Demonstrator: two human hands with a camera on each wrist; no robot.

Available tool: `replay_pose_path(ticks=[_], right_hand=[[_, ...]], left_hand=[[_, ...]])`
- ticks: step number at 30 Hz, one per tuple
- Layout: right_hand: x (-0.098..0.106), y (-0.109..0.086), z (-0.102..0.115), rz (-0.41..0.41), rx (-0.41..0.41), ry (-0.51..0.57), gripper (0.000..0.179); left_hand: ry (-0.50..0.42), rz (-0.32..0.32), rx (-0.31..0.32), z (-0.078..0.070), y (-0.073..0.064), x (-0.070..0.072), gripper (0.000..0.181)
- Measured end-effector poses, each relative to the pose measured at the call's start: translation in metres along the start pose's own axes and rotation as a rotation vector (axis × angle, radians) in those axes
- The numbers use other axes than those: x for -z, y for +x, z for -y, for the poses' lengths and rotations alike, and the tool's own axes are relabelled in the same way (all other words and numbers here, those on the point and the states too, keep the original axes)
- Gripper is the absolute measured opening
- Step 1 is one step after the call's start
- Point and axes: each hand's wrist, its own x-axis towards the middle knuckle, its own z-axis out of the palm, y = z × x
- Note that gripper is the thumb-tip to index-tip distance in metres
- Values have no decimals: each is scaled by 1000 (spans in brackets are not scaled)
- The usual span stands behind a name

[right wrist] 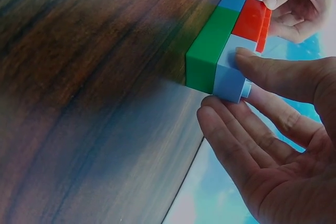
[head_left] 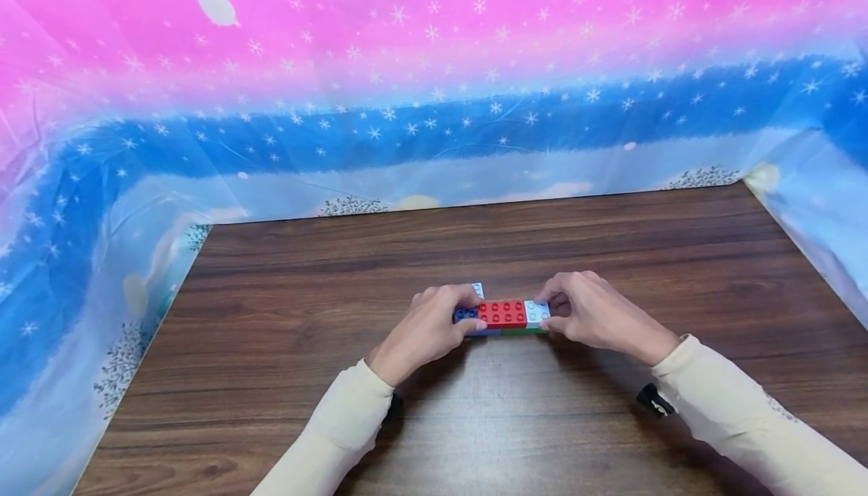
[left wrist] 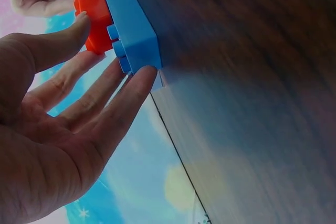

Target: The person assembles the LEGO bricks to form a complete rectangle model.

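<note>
A row of toy building bricks sits on the table in front of me. Its lower layer has a blue brick (left wrist: 134, 30) and a green brick (right wrist: 207, 59); on top are a red brick (head_left: 502, 314) and a white brick (head_left: 536, 310). My left hand (head_left: 427, 327) pinches the red brick at its left end, thumb on the near side, with other fingers by the blue brick. At the other end, my right hand (head_left: 597, 315) pinches the white brick between thumb and fingers. A pale studded piece (head_left: 478, 289) shows behind the row, partly hidden by my left hand.
The bricks stand on a dark wood-grain table (head_left: 305, 375). A pink and blue snowflake cloth (head_left: 434, 134) hangs along the table's back and sides. Black wrist devices (head_left: 655, 400) show under both sleeves.
</note>
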Motion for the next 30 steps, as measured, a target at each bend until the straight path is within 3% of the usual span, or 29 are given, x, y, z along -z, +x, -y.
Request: replay_pose_path(ticks=[9, 18, 30], right_hand=[[2, 1, -2, 14, 1, 17, 24], [0, 1, -3, 18, -3, 8, 27], [-1, -1, -3, 10, -11, 12, 28]], left_hand=[[85, -43, -31, 2, 0, 2, 32], [42, -136, -31, 7, 4, 10, 35], [48, -47, 74, 13, 22, 12, 38]])
